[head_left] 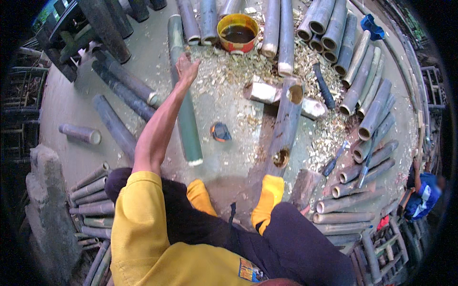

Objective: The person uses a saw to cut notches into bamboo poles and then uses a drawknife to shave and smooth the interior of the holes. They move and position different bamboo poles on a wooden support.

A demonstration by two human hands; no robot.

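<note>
My left hand (187, 70) reaches forward with its fingers curled together. It is over the right edge of a long green bamboo pole (188, 121), near the far part. Whatever the fingers hold, if anything, is too small to make out. That pole lies on the floor and points toward me. Right of it sits a small dark grey and orange object (221, 132). A bamboo tube with two cut holes (285, 124) rests across a short wooden block (263, 92), its near end by my yellow-covered right foot (268, 195). My right hand is out of view.
A yellow and red bucket (238, 45) of dark liquid stands ahead among wood chips. Bamboo tubes (374, 109) line the right side, more (114, 126) lie left. A dark-handled tool (335, 158) lies at right, near a blue container (372, 27). Another person (423, 195) is far right.
</note>
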